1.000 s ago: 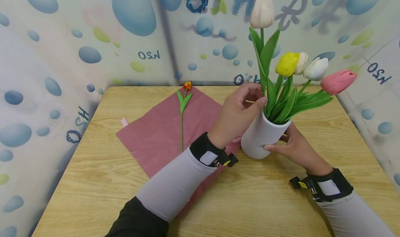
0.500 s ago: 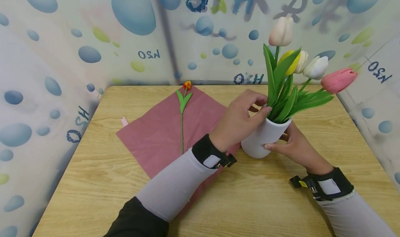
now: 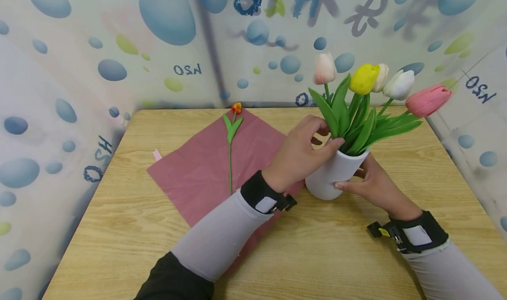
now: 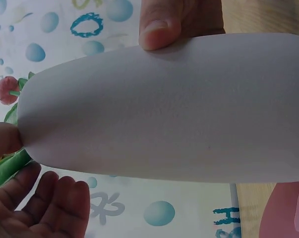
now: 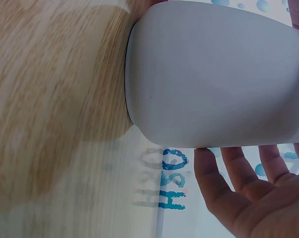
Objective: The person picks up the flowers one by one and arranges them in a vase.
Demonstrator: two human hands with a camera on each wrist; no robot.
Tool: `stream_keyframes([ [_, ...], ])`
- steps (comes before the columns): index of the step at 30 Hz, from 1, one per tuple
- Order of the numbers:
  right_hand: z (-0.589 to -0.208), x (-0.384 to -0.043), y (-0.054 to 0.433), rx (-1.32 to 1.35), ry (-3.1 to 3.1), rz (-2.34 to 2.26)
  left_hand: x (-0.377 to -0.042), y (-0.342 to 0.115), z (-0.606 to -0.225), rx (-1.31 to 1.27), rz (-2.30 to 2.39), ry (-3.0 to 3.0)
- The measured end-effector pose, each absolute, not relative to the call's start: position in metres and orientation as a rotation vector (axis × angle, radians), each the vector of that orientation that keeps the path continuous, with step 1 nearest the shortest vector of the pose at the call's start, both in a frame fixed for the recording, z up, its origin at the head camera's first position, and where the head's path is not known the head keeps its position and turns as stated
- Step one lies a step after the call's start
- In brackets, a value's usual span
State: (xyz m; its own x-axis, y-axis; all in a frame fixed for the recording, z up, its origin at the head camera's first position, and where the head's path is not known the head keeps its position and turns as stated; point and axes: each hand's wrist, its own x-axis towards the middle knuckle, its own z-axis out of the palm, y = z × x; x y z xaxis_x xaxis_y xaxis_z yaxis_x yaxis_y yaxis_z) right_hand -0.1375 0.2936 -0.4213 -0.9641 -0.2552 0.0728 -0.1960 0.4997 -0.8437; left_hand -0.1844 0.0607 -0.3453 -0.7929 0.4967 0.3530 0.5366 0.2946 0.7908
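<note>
A white vase (image 3: 326, 179) stands tilted to the right on the table in the head view. My right hand (image 3: 372, 188) grips its lower right side, thumb in front; in the right wrist view its fingertips lie against the vase wall. At the rim, my left hand (image 3: 301, 152) pinches the base of a pale pink tulip (image 3: 325, 69), whose lower stem is hidden in the vase. This bloom leans left. Beside it stand a yellow tulip (image 3: 364, 78), a cream one (image 3: 381, 78), a white one (image 3: 400, 85) and a pink one (image 3: 428, 100) drooping right.
An orange tulip (image 3: 236, 108) with a long stem lies on a dusky pink wrapping sheet (image 3: 198, 168), left of the vase. Under it all is a wooden table (image 3: 103, 229). A patterned backdrop (image 3: 166, 71) rises behind the table's far edge.
The pale pink tulip has gone down into the vase, first shifting right, then swinging left. My left hand has dropped slightly with it. The right hand and vase have stayed put.
</note>
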Motion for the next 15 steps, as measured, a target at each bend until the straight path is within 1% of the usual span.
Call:
stream_keyframes([
  [8,-0.4222,-0.1384,0.2944,-0.407,2.641,-1.519,-0.1842,0.0605,-0.349,-1.08,-1.573,-2.367],
  [15,-0.4222,-0.1382,0.2943,-0.409,2.641,-1.533,-0.1834,0.0601,-0.348,-1.047,-1.57,-2.458],
])
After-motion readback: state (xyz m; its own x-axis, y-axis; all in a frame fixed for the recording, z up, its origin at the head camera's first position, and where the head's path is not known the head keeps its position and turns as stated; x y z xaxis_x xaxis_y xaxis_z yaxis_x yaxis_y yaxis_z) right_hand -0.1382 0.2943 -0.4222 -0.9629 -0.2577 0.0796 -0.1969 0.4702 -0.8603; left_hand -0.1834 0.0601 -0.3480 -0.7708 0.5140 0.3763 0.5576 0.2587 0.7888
